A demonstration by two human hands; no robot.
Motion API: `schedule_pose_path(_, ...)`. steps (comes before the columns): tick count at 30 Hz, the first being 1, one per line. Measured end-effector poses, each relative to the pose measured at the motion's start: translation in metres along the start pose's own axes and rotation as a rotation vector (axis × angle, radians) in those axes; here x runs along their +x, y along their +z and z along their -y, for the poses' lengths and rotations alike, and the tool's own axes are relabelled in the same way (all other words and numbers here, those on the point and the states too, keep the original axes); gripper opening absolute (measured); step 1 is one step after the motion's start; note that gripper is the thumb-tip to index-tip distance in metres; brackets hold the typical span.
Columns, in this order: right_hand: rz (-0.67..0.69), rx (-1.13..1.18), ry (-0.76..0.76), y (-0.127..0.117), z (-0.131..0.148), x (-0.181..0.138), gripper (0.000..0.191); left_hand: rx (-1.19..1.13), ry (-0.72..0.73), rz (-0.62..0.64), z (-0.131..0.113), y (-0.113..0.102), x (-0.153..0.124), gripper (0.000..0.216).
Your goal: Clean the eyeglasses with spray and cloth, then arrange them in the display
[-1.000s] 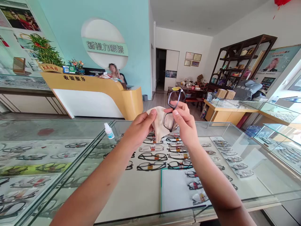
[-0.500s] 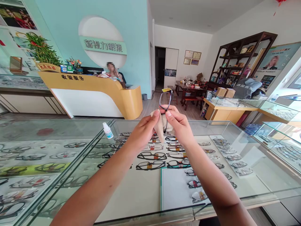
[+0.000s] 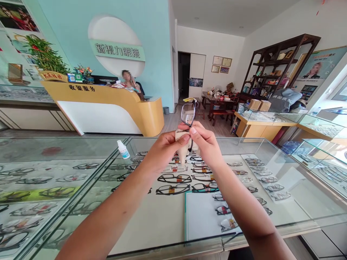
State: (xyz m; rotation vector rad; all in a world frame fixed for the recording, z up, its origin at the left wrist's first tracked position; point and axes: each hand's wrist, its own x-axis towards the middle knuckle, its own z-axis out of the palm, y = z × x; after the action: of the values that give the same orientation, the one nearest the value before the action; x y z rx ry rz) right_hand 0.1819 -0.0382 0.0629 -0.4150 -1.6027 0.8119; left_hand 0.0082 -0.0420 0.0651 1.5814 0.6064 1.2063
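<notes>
Fingers of my left hand (image 3: 166, 150) are bunched on a beige cloth (image 3: 183, 153), thumb pressed flat over it, and a pointed corner hangs down below them. With my right hand (image 3: 207, 142) I pinch a dark-rimmed pair of glasses (image 3: 188, 114) between thumb and forefinger, the other fingers curled in behind. I hold the pair on end: one lens stands clear above my knuckles, a yellow tag (image 3: 189, 99) at its top edge; the lower lens is mostly hidden by the cloth and my hands, so I cannot tell how much of it is wrapped. Both hands almost meet, raised over the glass tabletop (image 3: 146, 227).

On that glass, well to the left of my hands, stands a small white bottle (image 3: 123, 149) with a blue label. Under it I see rows of eyeglass frames (image 3: 174, 178), and nearer me a white board (image 3: 202, 216) with more frames along its right side.

Across the room a person (image 3: 129, 81) sits behind a wooden reception desk (image 3: 151, 115), one hand raised to the head. A leafy plant (image 3: 46, 56) stands at its left end.
</notes>
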Motion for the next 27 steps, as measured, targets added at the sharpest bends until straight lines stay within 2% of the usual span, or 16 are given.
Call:
schedule_pose_path(3, 0.005, 0.034, 0.013, 0.000, -0.001, 0.000, 0.035, -0.016, -0.008, 0.014, -0.003, 0.001, -0.001, 0.056)
schedule_pose_path(8, -0.028, 0.031, 0.054, 0.001, -0.001, 0.000, 0.045, 0.007, -0.007, 0.004, 0.003, 0.004, -0.003, 0.049)
schedule_pose_path(13, 0.001, -0.009, -0.025, 0.005, 0.006, -0.001, 0.038, -0.044, 0.074, -0.154, 0.015, 0.014, -0.005, 0.052)
schedule_pose_path(16, 0.007, -0.006, -0.030, 0.006, 0.008, -0.001, 0.037, -0.091, 0.078, -0.188, 0.016, 0.019, -0.005, 0.054)
schedule_pose_path(20, -0.016, 0.044, 0.021, 0.004, 0.004, -0.002, 0.036, -0.098, 0.024, -0.120, 0.010, 0.014, -0.005, 0.050)
schedule_pose_path(25, -0.074, 0.101, 0.120, 0.001, 0.000, -0.002, 0.038, 0.006, 0.007, 0.097, -0.005, 0.001, -0.007, 0.048)
schedule_pose_path(27, -0.076, 0.123, 0.145, 0.001, -0.001, -0.003, 0.039, 0.060, 0.031, 0.136, -0.010, -0.001, -0.008, 0.051)
